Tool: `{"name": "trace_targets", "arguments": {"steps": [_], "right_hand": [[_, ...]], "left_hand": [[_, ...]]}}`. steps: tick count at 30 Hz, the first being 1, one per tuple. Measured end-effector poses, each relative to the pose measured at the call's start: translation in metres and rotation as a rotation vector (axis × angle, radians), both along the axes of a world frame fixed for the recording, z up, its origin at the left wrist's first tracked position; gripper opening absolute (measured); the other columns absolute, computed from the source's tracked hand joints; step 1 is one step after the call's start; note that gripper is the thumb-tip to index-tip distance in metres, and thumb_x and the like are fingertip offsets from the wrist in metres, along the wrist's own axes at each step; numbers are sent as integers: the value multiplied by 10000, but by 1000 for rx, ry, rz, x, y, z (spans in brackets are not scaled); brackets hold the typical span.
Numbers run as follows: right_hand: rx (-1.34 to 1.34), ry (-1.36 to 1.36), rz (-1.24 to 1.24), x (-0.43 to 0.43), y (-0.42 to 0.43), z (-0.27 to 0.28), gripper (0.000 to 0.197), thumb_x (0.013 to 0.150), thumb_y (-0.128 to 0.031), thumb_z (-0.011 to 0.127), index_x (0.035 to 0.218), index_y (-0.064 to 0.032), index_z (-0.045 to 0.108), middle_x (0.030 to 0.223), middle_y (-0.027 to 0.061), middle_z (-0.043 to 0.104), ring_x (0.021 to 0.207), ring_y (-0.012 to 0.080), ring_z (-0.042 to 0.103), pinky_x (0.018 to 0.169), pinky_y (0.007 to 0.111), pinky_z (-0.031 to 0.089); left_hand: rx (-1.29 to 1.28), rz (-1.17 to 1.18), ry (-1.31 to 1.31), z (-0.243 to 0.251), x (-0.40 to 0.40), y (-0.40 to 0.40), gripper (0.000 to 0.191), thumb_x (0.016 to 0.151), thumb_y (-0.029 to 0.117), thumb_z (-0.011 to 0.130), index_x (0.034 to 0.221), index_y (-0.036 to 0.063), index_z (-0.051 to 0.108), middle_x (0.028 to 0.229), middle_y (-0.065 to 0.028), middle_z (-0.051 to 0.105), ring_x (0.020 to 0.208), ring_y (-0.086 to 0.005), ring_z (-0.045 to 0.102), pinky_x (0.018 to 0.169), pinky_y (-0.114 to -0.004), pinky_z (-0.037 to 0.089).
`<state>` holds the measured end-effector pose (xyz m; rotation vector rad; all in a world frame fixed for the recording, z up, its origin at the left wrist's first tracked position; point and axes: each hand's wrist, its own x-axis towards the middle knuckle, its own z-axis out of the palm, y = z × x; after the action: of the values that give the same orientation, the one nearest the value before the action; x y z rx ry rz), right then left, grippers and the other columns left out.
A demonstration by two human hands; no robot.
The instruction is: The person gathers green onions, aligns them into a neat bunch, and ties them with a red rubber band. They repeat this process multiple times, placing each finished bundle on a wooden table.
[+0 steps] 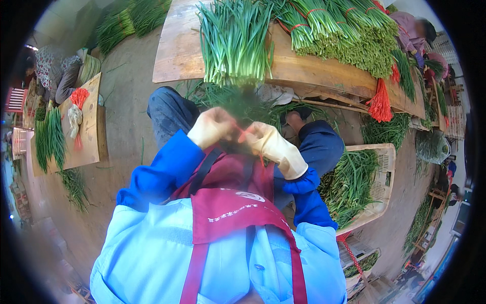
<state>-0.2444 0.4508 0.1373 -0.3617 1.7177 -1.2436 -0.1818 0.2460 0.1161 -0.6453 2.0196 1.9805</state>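
Both my hands are over my lap, close together, in pale rubber gloves. A thin red tie (242,132) stretches between their fingertips. My left hand (212,127) pinches one side of it, its fingertips partly blurred. My right hand (270,145) pinches the other side, and a red strand hangs below it. Just beyond my hands, a loose bunch of green garlic chives (236,41) lies on the wooden table (178,53), its pale cut ends towards me. A dark blurred patch hides part of the space between the bunch and my hands.
Chive bundles tied in red (341,41) are piled at the table's right. Red ties (381,102) hang from its edge. A plastic crate (386,171) of loose greens stands by my right leg. At left is another wooden board (89,125) with chives. Other people work on both sides.
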Motion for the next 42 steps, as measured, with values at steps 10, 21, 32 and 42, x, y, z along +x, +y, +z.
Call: {"name": "trace_targets", "arguments": {"steps": [10, 21, 32, 42], "right_hand": [[-48, 36, 8, -10, 9, 18, 238, 967, -281, 604, 968, -49, 658, 733, 24, 636, 579, 83, 558, 534, 242, 444], [-173, 218, 221, -39, 61, 140, 101, 873, -92, 656, 811, -13, 669, 808, 85, 737, 563, 91, 588, 509, 260, 447], [-775, 1507, -173, -83, 145, 239, 296, 987, -314, 557, 976, -33, 648, 887, 117, 660, 759, 199, 647, 672, 324, 535], [154, 222, -439, -187, -7, -41, 838, 894, -642, 640, 1349, 53, 524, 1274, 197, 632, 1130, 281, 647, 1004, 382, 473]], "left_hand": [[-343, -43, 276, 8, 14, 12, 70, 886, -13, 619, 948, 17, 612, 818, -37, 639, 690, -87, 606, 644, -260, 518], [-292, -332, 513, 149, 35, -37, 124, 818, -15, 691, 930, 14, 645, 860, -61, 694, 786, -118, 663, 709, -281, 544], [256, -1007, 1157, 286, 38, -83, 138, 918, 74, 613, 1027, 16, 675, 990, -139, 660, 814, -237, 681, 738, -343, 584], [-687, 68, -81, 7, -122, -122, 972, 883, 674, 608, 1496, -42, 368, 1416, -270, 527, 1335, -351, 502, 1097, -397, 400]]}}
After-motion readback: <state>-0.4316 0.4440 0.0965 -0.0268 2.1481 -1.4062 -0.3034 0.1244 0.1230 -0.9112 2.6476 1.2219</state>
